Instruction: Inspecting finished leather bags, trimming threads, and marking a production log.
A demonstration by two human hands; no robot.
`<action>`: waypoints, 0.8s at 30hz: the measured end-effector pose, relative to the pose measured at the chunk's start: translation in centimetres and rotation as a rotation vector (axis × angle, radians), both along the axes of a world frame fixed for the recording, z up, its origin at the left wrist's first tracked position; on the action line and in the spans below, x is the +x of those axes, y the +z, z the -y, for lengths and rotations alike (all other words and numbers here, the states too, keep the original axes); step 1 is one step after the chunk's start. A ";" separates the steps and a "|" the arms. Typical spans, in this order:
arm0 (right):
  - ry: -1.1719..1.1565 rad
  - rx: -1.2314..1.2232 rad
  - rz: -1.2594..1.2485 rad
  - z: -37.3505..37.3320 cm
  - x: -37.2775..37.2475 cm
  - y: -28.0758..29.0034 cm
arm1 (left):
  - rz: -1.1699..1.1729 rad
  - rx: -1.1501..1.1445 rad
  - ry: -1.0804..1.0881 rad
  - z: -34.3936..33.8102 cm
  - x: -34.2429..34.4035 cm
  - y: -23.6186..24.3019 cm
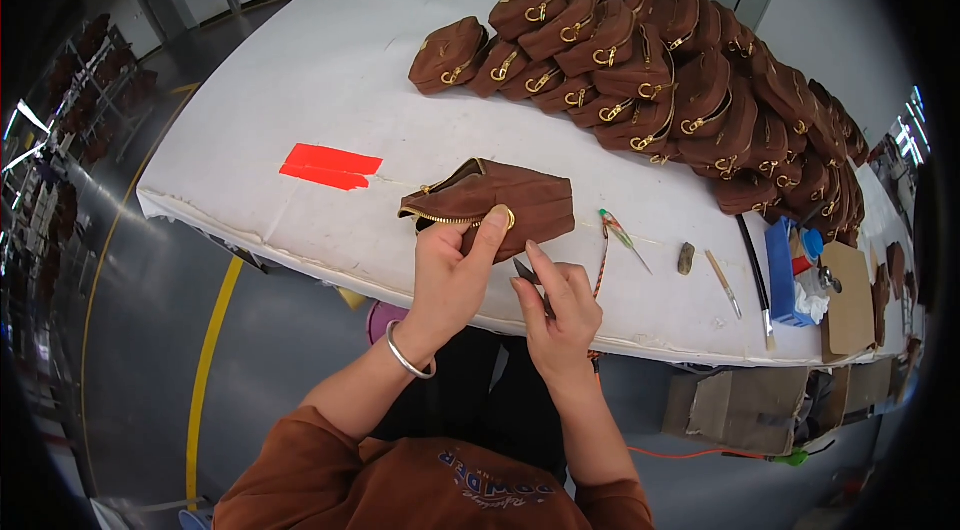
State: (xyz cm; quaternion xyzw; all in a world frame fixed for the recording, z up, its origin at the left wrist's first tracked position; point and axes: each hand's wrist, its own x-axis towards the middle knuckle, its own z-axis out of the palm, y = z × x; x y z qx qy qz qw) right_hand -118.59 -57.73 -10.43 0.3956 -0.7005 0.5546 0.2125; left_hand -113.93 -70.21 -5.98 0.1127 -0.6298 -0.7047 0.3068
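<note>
My left hand (462, 260) is closed on a brown zippered pouch (535, 195), its thumb on top beside a gold ring pull. The pouch is tilted above the near edge of the table, its gold-toothed zipper open along the left side. Just right of and below it, my right hand (562, 315) is closed round a small dark pointed tool (524, 273). Most of that tool is hidden in the fingers, so its exact kind does not show. The right index fingertip is close to the pouch's lower edge; whether it touches, I cannot tell.
A large heap of brown pouches (640, 80) covers the white table's (330, 40) far right. Red tape (330, 167) marks the left. Right of my hands lie a green-handled awl (624, 238), a dark lump (686, 258), brushes (724, 285) and a blue box (787, 275).
</note>
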 end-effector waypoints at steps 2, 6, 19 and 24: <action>-0.027 -0.031 -0.046 0.4 -0.1 -0.2 | -0.019 0.003 0.003 -0.1 -0.1 0.2; -0.033 -0.048 -0.100 0.9 -0.3 -0.4 | 0.010 0.012 -0.034 0.6 0.2 -0.5; -0.033 0.025 -0.144 1.0 0.0 0.1 | -0.127 0.009 0.064 0.4 -0.3 -0.8; 0.003 0.039 -0.043 1.0 0.5 0.7 | 0.008 -0.074 0.031 1.4 0.6 -0.2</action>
